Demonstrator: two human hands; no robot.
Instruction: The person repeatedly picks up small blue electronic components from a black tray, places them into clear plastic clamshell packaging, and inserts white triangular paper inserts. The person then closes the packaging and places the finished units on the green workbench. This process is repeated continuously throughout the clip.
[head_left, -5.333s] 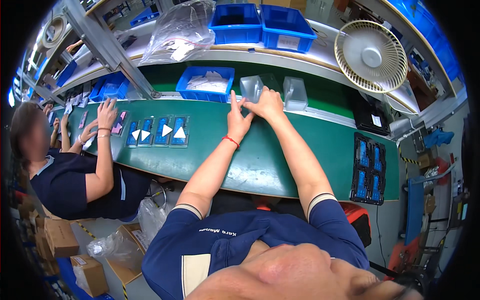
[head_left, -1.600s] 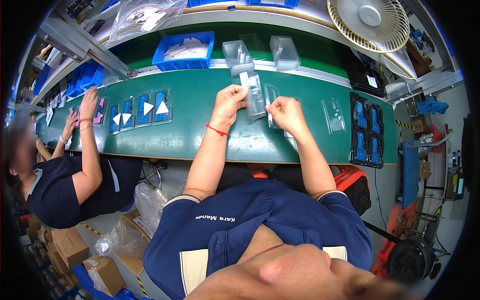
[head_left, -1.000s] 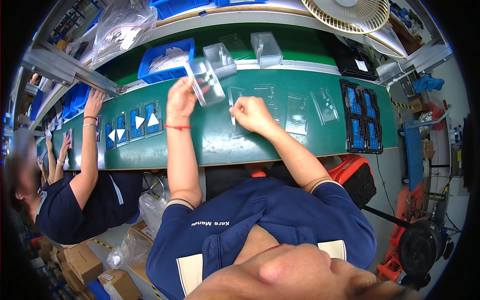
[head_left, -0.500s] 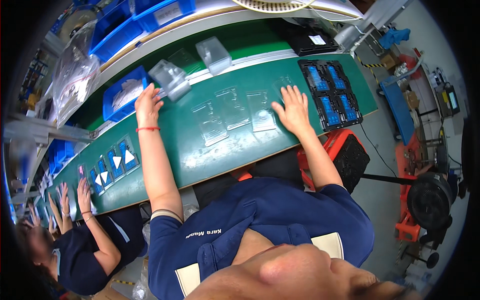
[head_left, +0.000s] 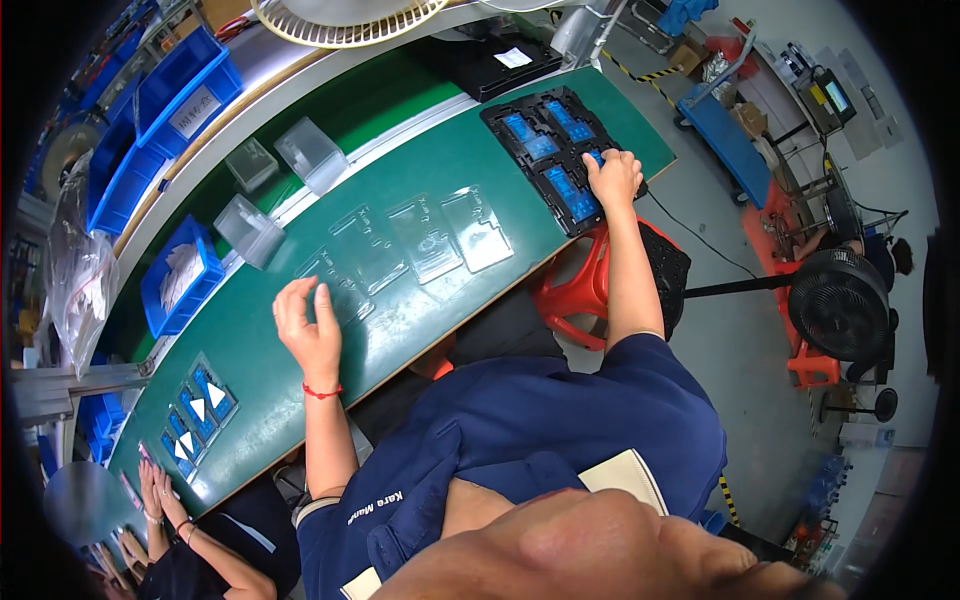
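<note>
My left hand (head_left: 306, 325) hovers open over the green belt (head_left: 260, 390), fingers spread, beside the nearest of several clear plastic blister trays (head_left: 420, 238) lying in a row. My right hand (head_left: 612, 177) reaches far right onto a black tray (head_left: 530, 125) holding several blue rectangular parts (head_left: 560, 182); its fingers curl over one of them, and whether it grips the part is hidden.
Clear plastic boxes (head_left: 312, 154) and blue bins (head_left: 178, 272) line the belt's far side. Filled trays (head_left: 198, 406) lie further left, where another person's hands (head_left: 155, 492) work. A red stool (head_left: 580, 290) and a black floor fan (head_left: 838, 305) stand on the right.
My right hand has moved off the clear trays to the black tray on the right. My left hand has drawn back from the clear box to the belt.
</note>
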